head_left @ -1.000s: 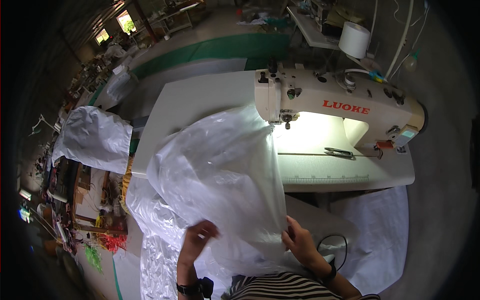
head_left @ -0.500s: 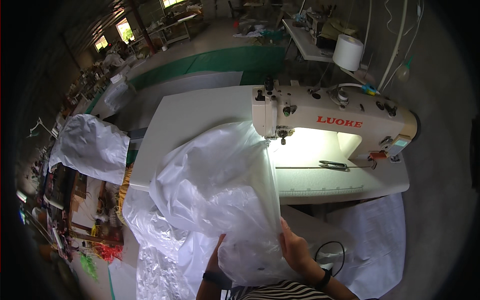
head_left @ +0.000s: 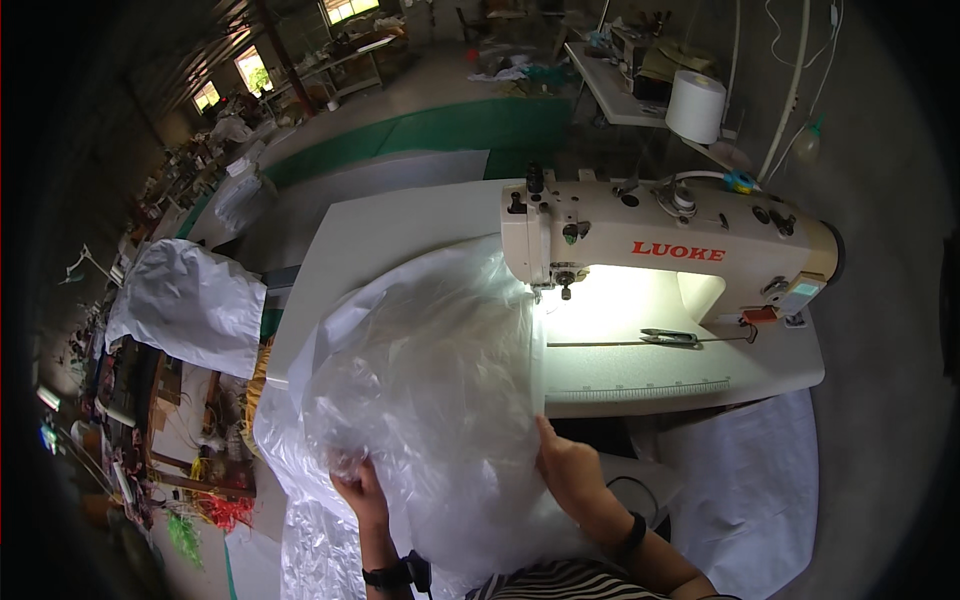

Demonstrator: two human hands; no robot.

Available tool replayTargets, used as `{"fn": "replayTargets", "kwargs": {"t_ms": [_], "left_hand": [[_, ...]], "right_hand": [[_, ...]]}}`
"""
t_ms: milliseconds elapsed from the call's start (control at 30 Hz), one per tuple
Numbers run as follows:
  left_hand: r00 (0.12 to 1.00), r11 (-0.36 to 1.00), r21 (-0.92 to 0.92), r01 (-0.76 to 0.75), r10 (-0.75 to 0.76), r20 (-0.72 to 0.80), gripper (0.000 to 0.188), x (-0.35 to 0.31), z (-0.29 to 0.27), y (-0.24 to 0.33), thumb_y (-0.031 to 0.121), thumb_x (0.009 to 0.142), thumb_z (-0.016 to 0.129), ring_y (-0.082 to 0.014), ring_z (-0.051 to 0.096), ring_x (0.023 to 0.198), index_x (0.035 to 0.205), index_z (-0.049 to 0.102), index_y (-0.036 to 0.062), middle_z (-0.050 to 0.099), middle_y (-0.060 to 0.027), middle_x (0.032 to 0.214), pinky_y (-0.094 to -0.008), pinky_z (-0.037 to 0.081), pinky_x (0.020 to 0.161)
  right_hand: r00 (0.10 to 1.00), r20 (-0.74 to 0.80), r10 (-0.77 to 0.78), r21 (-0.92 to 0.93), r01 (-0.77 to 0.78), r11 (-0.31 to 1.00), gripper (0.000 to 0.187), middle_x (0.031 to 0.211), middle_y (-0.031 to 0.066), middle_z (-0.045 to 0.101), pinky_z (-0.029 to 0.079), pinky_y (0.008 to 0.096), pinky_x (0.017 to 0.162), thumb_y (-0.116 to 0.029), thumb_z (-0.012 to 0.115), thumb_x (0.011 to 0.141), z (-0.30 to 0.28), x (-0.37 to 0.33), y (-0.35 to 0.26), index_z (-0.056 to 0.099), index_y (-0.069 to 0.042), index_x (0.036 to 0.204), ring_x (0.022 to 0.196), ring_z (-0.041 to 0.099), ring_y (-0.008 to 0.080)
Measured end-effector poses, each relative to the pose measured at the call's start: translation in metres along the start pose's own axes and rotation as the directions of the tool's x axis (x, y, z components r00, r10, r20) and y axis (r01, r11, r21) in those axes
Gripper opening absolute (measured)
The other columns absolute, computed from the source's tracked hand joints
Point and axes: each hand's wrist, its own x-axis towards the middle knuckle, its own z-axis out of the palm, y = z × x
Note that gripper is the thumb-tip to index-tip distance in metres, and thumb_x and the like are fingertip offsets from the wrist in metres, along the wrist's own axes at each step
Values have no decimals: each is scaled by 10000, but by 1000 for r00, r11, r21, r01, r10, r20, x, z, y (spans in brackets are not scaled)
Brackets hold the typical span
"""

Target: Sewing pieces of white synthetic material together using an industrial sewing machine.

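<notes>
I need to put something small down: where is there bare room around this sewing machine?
Bare: the table left of the machine, between the far edge and the plastic; also the strip between snips and ruler. Crowded: the front left, where plastic spreads toward the left hand and right hand.

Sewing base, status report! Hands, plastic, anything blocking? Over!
Left hand pinching plastic sheet. Right hand at its right edge. Sheet's far end at sewing machine. Snips clear, to the right.
</notes>
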Motion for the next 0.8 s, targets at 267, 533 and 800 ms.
{"fn": "replayTargets", "kwargs": {"t_ms": [267,533,800], "left_hand": [[871,760,437,-481,360,334,194,71,54,5,63,839,674,-349,619,878,1005,615,-19,645,-171,961,-426,499,821],[832,630,564,-534,274,482,404,90,76,-34,340,856,714,-369,548,1119,1111,615,43,617,-171,1191,-477,397,994],[800,584,598,-549,160,578,589,129,81,-50,486,902,592,-364,493,1239,1270,544,29,571,-184,1294,-555,219,1150]], "right_hand": [[993,-100,61,-32,-65,997,447,677,158,647,518,424,575,-83,560,868,-6,85,30,534,5,1305,645,665,339],[981,85,176,978,-115,172,515,1279,67,542,482,293,804,-148,563,969,27,43,42,385,-47,1442,993,578,145],[905,417,-78,793,-321,518,513,1253,106,558,473,293,861,-186,576,960,29,-24,1,396,-48,1420,1060,567,183]]}}
